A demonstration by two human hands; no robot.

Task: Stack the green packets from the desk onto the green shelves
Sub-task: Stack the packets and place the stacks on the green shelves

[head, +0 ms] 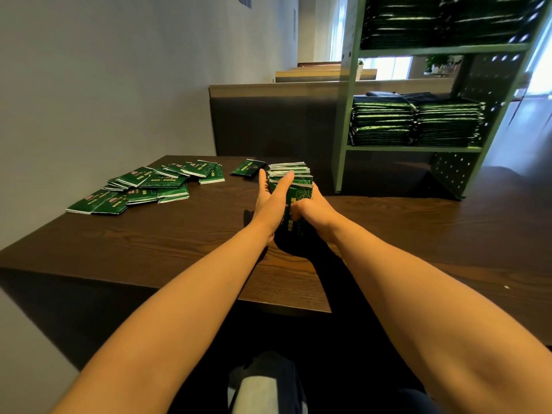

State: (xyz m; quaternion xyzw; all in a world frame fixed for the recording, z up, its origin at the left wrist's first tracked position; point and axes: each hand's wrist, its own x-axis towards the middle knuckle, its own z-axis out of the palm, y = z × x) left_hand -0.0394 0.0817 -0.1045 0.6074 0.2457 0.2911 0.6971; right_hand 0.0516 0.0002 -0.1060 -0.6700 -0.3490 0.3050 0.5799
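A thick bundle of green packets (291,174) stands on edge above the dark wooden desk (418,234), held between both hands. My left hand (270,201) lies along its left side with straight fingers and the thumb across the front. My right hand (310,209) grips the bundle from the right, fingers curled round it. Loose green packets (143,186) lie spread at the desk's far left, and a single packet (248,168) lies just beyond my left hand. The green shelves (418,148) stand at the far right, with stacked packets (415,124) on the lower shelf and more on the upper shelf (442,22).
A grey wall runs along the left. A brown partition (268,121) stands behind the desk, left of the shelves. The desk has an inner corner edge (298,307) near my body. Bright windows show behind the shelves.
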